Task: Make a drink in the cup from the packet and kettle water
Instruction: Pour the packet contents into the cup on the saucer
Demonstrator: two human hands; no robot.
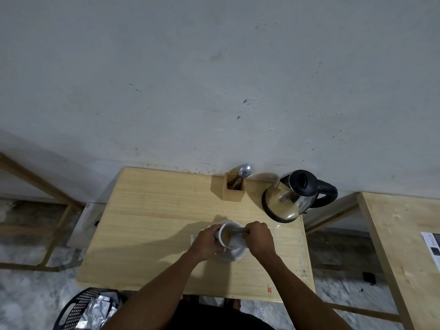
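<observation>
Both hands are working: left hand gripping the cup, right hand pinching the spoon, risking slopping drink onto the saucer if stirring gets rough.

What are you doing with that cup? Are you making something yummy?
A person is stirring a drink. The left hand steadies the white cup, which sits on a white saucer on the wooden table. The right hand holds a spoon inside the cup, where there is brownish liquid. The shiny kettle stands behind, near the wall, beside a wooden holder with more spoons.
</observation>
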